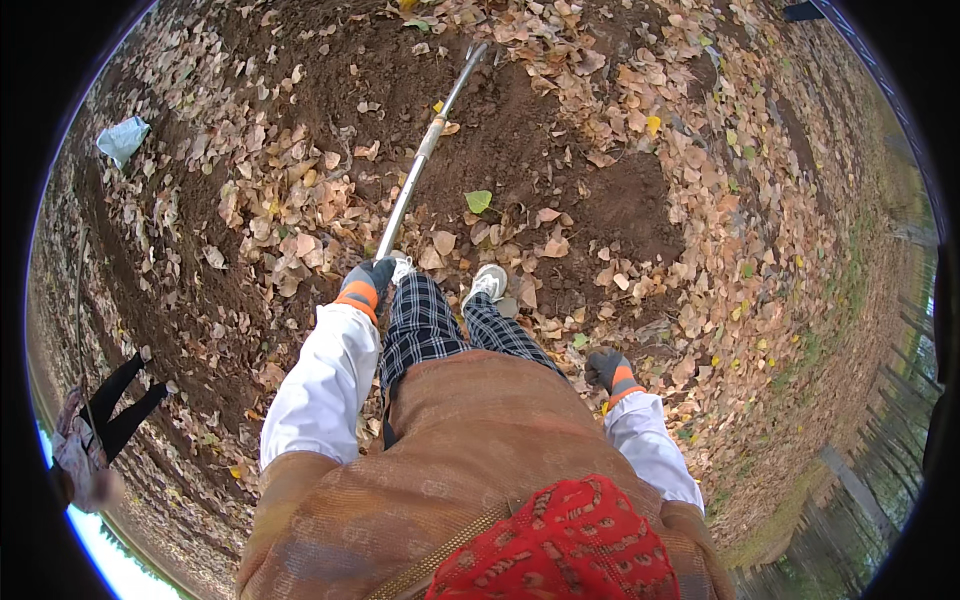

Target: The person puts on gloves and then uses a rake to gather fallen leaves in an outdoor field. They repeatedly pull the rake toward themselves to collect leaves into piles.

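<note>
My left hand, in a dark grey glove with an orange cuff, is closed around the near end of a long metal pole. The pole slants up and away over the soil, with a taped or jointed section midway. Its far end rests at the loose brown soil; the exact shape of the tool head there cannot be made out. My right hand, in a matching glove, hangs at my right side with its fingers curled. Nothing shows in it. Dry leaves lie around my shoes.
A pale bag lies on the leafy ground at the upper left. Another person stands at the far left with a long thin handle. Bare soil shows between leaf piles ahead. Trees line the right edge.
</note>
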A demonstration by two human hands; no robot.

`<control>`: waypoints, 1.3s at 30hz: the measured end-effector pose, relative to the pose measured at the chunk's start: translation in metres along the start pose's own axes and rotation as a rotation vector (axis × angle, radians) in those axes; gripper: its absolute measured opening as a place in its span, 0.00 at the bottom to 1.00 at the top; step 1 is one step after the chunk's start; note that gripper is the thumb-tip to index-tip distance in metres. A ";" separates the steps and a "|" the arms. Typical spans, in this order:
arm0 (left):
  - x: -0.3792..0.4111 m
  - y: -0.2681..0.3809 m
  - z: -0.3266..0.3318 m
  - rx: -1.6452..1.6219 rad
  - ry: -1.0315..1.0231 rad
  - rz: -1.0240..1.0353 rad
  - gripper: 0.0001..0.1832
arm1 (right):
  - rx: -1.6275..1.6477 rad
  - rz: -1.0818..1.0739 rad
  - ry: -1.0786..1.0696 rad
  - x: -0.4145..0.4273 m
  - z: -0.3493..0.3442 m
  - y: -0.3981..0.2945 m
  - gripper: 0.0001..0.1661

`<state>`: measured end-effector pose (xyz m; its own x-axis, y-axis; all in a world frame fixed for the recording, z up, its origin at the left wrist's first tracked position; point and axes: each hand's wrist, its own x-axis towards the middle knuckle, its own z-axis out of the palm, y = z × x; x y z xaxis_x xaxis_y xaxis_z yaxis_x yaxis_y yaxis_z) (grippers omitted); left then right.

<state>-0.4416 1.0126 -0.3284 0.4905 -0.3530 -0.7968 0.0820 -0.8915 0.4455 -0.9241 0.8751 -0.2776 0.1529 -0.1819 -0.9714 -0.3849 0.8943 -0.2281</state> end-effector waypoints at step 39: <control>-0.133 -0.077 -0.061 0.251 0.042 -0.124 0.16 | -0.340 -0.013 -0.021 0.038 0.024 -0.039 0.05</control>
<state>-0.4605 1.1454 -0.2321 0.5264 -0.2292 -0.8188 -0.0711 -0.9715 0.2262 -0.8818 0.8433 -0.3041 0.1770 -0.1811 -0.9674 -0.6638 0.7037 -0.2532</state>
